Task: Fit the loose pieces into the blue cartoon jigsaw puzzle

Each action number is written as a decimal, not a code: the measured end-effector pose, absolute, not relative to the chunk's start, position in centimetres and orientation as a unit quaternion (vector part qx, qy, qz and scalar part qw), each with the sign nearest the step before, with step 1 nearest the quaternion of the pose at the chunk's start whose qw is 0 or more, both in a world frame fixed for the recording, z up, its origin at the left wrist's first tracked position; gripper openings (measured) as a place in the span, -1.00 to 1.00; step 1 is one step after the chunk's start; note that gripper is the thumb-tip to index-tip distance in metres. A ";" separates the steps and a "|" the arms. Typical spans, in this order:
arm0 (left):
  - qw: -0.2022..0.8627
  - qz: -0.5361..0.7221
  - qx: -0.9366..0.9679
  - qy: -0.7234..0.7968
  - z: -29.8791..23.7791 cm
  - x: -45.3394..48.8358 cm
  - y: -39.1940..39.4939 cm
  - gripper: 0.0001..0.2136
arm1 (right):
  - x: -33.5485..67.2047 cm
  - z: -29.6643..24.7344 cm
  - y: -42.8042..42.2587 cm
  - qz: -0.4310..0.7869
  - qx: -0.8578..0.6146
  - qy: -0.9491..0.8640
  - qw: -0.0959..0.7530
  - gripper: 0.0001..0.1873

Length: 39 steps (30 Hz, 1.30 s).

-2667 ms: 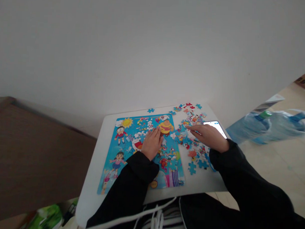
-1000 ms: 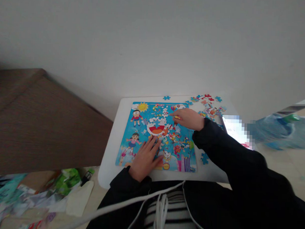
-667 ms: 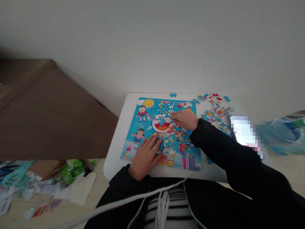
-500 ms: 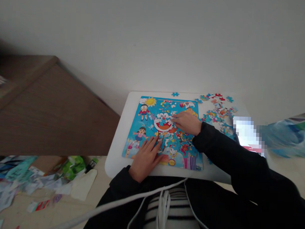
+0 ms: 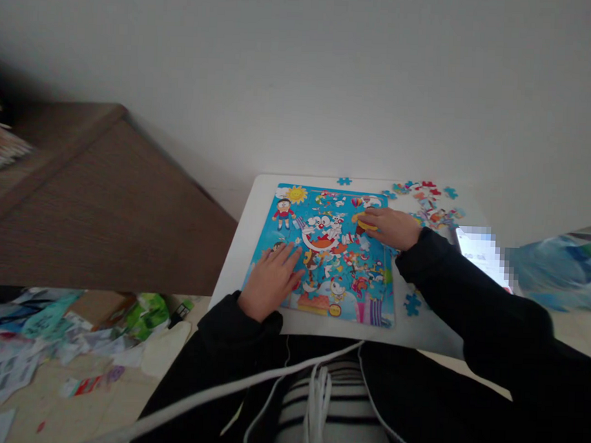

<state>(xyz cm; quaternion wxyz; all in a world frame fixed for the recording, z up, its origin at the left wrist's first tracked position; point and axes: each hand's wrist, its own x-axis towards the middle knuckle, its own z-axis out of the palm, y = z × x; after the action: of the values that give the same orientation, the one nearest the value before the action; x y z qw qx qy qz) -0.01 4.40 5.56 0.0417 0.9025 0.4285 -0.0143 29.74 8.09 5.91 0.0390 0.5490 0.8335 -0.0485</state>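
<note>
- Jigsaw puzzle (image 5: 322, 300): cartoon picture of a blue robot cat, a sun and children on a bright blue ground, lying flat on the left part of the table, mostly assembled, with gaps showing near the middle.
- Left hand (image 5: 270, 282): palm down, fingers spread, resting on the near left part of the puzzle; nothing gripped.
- Right hand (image 5: 389, 228): palm down on the far right part of the puzzle, fingers pointing left, fingertips (image 5: 366, 217) on or just beside a yellow figure; whether they pinch a piece cannot be told.
- Hand position: the two hands well apart, the puzzle's middle between them.
- Loose pieces (image 5: 434, 210): scattered heap, blue, red and white, on the table just right of the puzzle's far corner.
- Blue piece (image 5: 411, 304): lying alone right of the puzzle's near corner.
- Second blue piece (image 5: 344, 181): lying alone along the puzzle's far edge.
- White table (image 5: 249, 246): bears the puzzle and pieces, set against the wall.
- Phone (image 5: 481, 257): lit screen, pixelated, at the table's right edge, partly behind the right sleeve.
- Black sleeves (image 5: 448, 285): on both arms.
- White cable (image 5: 212, 390): runs across the lap.
- Wrapped water bottles (image 5: 546, 272): on the right, beyond the table.
- Brown surface (image 5: 92, 201): far left.
- Paper scraps (image 5: 9, 366): on the floor, near left.
</note>
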 end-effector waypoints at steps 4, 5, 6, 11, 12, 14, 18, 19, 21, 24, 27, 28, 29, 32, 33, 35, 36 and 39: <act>0.020 -0.049 0.905 0.422 6.7 1.0 8.7 -0.62 | 29.8 5.3 7.8 -0.008 0.614 0.787 0.061 -0.61; 0.014 -0.053 0.905 0.423 6.7 1.3 9.6 -0.62 | 29.7 5.2 7.8 -0.003 0.620 0.782 0.063 -0.61; 0.010 -0.058 0.904 0.424 6.7 1.6 10.4 -0.62 | 29.6 5.1 7.8 0.000 0.624 0.779 0.064 -0.61; 0.001 -0.067 0.903 0.425 5.9 2.8 12.5 -0.68 | 29.7 5.7 7.8 -0.006 0.627 0.777 0.060 -0.59; -0.002 -0.067 0.903 0.424 5.7 3.0 12.6 -0.70 | 29.9 5.9 7.5 -0.007 0.628 0.776 0.055 -0.59; -0.006 -0.063 0.903 0.426 5.4 3.3 12.8 -0.74 | 30.1 6.6 6.7 -0.011 0.629 0.777 0.039 -0.58; -0.009 -0.047 0.899 0.435 4.9 3.6 13.1 -0.77 | 30.5 7.7 3.1 -0.054 0.608 0.792 0.012 -0.60; -0.008 -0.042 0.899 0.437 4.8 3.6 13.2 -0.78 | 30.5 7.8 1.9 -0.081 0.593 0.801 0.012 -0.63; -0.003 -0.034 0.900 0.434 4.7 3.5 13.5 -0.78 | 30.4 7.8 -0.6 -0.138 0.554 0.821 0.013 -0.69; 0.006 -0.028 0.914 0.406 4.6 3.4 14.1 -0.77 | 30.1 6.8 -3.4 -0.181 0.504 0.845 -0.007 -0.78; 0.016 -0.031 0.927 0.373 4.6 3.3 14.7 -0.73 | 29.6 5.1 -4.5 -0.152 0.508 0.846 -0.050 -0.81; 0.017 -0.033 0.929 0.368 4.6 3.3 14.8 -0.73 | 29.4 4.6 -4.4 -0.132 0.518 0.843 -0.066 -0.80; 0.016 -0.035 0.930 0.365 4.5 3.2 15.0 -0.75 | 29.2 4.1 -4.3 -0.110 0.528 0.838 -0.083 -0.79; 0.006 -0.036 0.930 0.367 4.4 3.1 15.3 -0.80 | 28.7 3.2 -3.7 -0.059 0.549 0.824 -0.124 -0.78; 0.001 -0.035 0.929 0.370 4.4 3.0 15.4 -0.81 | 28.6 3.2 -3.6 -0.051 0.553 0.820 -0.137 -0.78; -0.005 -0.034 0.926 0.377 4.6 2.8 15.4 -0.82 | 28.5 3.3 -3.6 -0.050 0.559 0.810 -0.170 -0.78; -0.006 -0.029 0.923 0.383 4.7 2.7 15.2 -0.81 | 28.6 3.4 -3.7 -0.056 0.559 0.804 -0.192 -0.78; -0.006 0.026 0.913 0.407 5.9 2.3 13.7 -0.82 | 28.8 4.1 -4.5 -0.100 0.565 0.772 -0.273 -0.76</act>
<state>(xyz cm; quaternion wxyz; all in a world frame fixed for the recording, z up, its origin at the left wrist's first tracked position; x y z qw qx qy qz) 2.34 13.70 5.92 -0.0058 0.9129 0.4073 0.0256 28.78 -4.46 4.10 -0.2726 0.5652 0.7722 -0.0997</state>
